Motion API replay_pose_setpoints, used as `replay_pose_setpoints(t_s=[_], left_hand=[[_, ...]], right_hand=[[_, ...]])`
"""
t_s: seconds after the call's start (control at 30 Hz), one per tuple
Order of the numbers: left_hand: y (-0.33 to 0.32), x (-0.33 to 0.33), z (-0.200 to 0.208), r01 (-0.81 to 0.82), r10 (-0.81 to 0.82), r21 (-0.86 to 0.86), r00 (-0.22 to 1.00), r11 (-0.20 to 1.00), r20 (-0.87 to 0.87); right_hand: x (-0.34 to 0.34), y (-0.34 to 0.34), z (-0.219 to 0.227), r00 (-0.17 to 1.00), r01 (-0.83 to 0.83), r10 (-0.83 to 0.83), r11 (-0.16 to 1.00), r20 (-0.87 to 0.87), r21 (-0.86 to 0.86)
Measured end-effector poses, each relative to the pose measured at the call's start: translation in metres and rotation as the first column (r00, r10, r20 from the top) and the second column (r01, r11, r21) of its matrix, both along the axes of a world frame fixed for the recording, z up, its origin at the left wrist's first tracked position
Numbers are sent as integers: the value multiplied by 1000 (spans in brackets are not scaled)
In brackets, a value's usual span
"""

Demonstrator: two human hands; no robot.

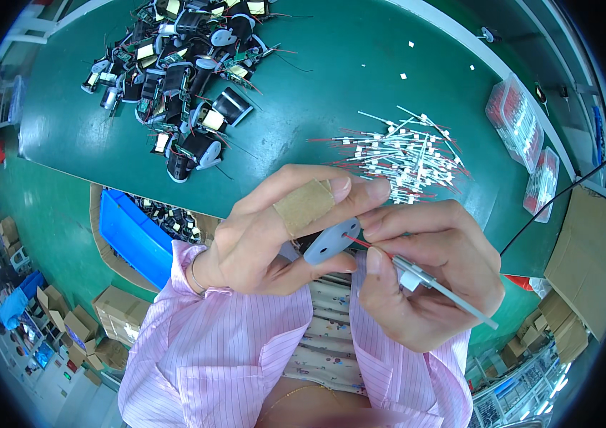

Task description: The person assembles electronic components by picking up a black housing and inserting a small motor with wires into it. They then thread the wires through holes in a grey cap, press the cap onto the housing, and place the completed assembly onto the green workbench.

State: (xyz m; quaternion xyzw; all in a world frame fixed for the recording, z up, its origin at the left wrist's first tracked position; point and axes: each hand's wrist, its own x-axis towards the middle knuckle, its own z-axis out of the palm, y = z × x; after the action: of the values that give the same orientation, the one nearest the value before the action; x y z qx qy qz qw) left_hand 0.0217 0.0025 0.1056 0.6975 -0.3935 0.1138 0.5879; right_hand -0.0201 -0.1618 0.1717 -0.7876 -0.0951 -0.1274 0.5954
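Note:
My left hand (pixel 253 239), with a tan bandage (pixel 306 207) on one finger, grips a small black part by its pale grey oval end cap (pixel 332 238), which has small holes in it. Most of the part's dark body is hidden behind the fingers. In my right hand (pixel 446 271) a wire lead is pinched between thumb and fingers. Its red wire (pixel 358 242) runs to a hole in the cap; how deep it sits I cannot tell. A white connector (pixel 409 280) and a pale stick-like tube (pixel 463 305) lie along the right palm.
A heap of black parts with grey caps (pixel 182 78) covers the far left of the green table (pixel 303 85). White-and-red wire leads (pixel 410 153) are piled beyond my right hand. Clear plastic boxes (pixel 516 118) stand at the right edge. A blue bin (pixel 135 235) sits below the table's left edge.

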Motion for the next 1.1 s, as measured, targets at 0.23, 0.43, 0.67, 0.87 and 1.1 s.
replay_pose_setpoints(t_s=[0.23, 0.43, 0.67, 0.87, 1.1], left_hand=[[0, -2, -1, 6, -7, -31, 1000, 999, -21], [0, 2, 0, -23, 23, 5, 996, 1000, 88], [1, 1, 1, -67, 64, 27, 991, 997, 117], [3, 1, 2, -55, 49, 58, 992, 997, 113], [0, 1, 1, -49, 49, -2, 992, 999, 121]], right_hand=[[-1, 5, -2, 999, 36, -37, 999, 24, 32], [-2, 7, 0, 998, 58, -58, 998, -8, 10], [-2, 5, 2, 999, 37, -37, 999, -16, -27], [0, 2, 4, 999, -7, 6, 999, -32, -33], [-1, 5, 0, 1000, 13, -12, 1000, -28, 16]])
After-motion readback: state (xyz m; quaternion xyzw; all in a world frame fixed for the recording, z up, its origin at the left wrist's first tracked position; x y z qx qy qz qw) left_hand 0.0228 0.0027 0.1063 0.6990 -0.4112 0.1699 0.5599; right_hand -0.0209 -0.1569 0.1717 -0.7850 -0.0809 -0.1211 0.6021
